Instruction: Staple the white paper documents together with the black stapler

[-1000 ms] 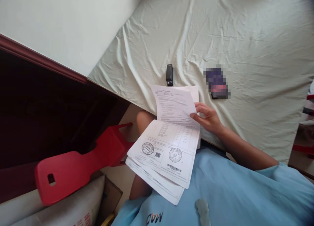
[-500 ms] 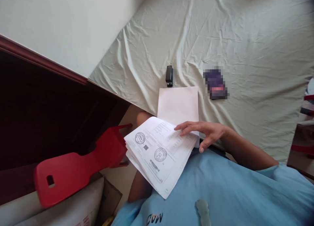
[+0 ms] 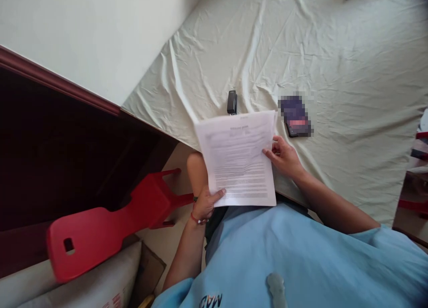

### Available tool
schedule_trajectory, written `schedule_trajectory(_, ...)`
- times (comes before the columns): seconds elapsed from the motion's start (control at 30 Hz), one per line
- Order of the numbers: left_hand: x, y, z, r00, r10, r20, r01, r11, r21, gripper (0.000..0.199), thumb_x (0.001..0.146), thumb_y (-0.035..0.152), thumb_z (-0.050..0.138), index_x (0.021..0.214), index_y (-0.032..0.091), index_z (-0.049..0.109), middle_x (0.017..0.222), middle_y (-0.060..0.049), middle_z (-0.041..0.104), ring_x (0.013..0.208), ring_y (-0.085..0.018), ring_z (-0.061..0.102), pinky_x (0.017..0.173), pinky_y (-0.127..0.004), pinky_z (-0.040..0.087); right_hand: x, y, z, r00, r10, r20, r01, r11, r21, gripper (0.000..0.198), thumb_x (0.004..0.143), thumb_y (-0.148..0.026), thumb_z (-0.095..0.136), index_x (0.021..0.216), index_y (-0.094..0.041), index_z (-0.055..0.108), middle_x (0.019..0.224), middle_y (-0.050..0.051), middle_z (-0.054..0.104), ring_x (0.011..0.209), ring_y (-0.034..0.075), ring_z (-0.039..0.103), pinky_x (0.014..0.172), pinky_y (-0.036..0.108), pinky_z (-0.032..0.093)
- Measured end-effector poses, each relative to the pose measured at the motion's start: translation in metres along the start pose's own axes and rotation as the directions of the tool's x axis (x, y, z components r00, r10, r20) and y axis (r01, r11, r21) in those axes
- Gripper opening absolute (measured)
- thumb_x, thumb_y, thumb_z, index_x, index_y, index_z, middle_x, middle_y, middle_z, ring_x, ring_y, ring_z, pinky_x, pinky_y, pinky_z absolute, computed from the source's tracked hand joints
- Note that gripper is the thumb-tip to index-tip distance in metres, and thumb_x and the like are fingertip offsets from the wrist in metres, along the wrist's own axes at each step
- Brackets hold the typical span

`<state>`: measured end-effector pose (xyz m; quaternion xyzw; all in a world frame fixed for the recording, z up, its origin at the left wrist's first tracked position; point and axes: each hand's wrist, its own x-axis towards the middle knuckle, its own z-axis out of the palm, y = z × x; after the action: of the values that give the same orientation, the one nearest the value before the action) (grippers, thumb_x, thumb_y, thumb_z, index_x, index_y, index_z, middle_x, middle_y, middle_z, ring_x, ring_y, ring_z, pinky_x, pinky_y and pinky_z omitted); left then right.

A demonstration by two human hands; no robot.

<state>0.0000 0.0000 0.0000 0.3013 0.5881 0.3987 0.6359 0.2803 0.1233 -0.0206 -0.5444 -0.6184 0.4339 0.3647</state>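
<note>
L hand (image 3: 204, 204) gripping papers (image 3: 239, 161) btm L, R hand (image 3: 286, 160) pinching R edge, wide cloth (image 3: 354, 80) beyond

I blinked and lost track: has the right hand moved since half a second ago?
Yes, the right hand has moved forward, closer to the stationary phone.

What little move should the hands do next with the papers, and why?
Maybe the right hand should nudge the papers straighter: a sliver of another sheet pokes past the top right corner, and its thumb rests on that side while the left hand grips the lower left corner.
</note>
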Motion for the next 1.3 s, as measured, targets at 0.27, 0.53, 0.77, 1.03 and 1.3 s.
schedule_trajectory(0.27,-0.013,0.002,0.007,1.0,0.0,0.012,0.001,0.999,-0.046,0.069,0.073,0.042,0.086,0.132,0.011,0.069,0.121,-0.017,0.073,0.116,-0.034,0.068,0.106,-0.046,0.053,0.0,-0.001,0.003,0.989,-0.059,-0.139,0.034,0.984,-0.175,0.066,0.086,-0.041,0.064,0.145,-0.019,0.047,0.121,0.014,0.069,0.096,0.027,0.067,0.078,0.044,0.058)
schedule_trajectory(0.53,-0.011,-0.002,0.022,0.997,0.053,0.049,-0.047,0.991,-0.124,0.056,0.078,0.038,0.084,0.126,0.012,0.072,0.122,-0.014,0.073,0.116,-0.03,0.069,0.108,-0.044,0.052,0.001,-0.016,-0.013,0.882,0.309,0.355,-0.451,0.77,0.45,0.06,0.08,-0.059,0.077,0.124,-0.02,0.068,0.097,0.01,0.078,0.089,0.03,0.074,0.084,0.047,0.06)
schedule_trajectory(0.77,0.017,-0.013,0.019,0.995,0.083,0.049,-0.084,0.996,0.014,0.048,0.084,0.047,0.08,0.117,0.014,0.067,0.109,-0.01,0.074,0.093,-0.017,0.069,0.092,-0.03,0.055,0.002,-0.014,-0.021,0.85,0.351,0.393,-0.526,0.612,0.591,0.042,0.062,-0.044,0.095,0.092,-0.02,0.077,0.092,0.007,0.08,0.087,0.028,0.076,0.088,0.045,0.06)
schedule_trajectory(1.03,0.052,0.037,0.032,0.951,0.229,-0.208,-0.287,0.902,-0.322,0.054,0.075,0.045,0.088,0.118,0.021,0.066,0.12,-0.007,0.073,0.115,-0.022,0.068,0.103,-0.033,0.052,-0.004,-0.012,-0.02,0.783,0.23,0.578,-0.566,0.649,0.509,0.044,0.07,-0.045,0.091,0.103,-0.018,0.08,0.098,0.009,0.08,0.092,0.027,0.076,0.089,0.042,0.06)
schedule_trajectory(1.3,0.057,0.042,0.04,0.975,0.221,0.029,-0.217,0.971,-0.104,0.052,0.069,0.039,0.092,0.114,0.017,0.077,0.125,-0.012,0.073,0.119,-0.03,0.068,0.112,-0.045,0.05,-0.001,-0.01,-0.021,0.791,0.304,0.53,-0.597,0.57,0.564,0.052,0.073,-0.048,0.089,0.114,-0.019,0.077,0.1,0.011,0.08,0.093,0.029,0.077,0.087,0.044,0.062)
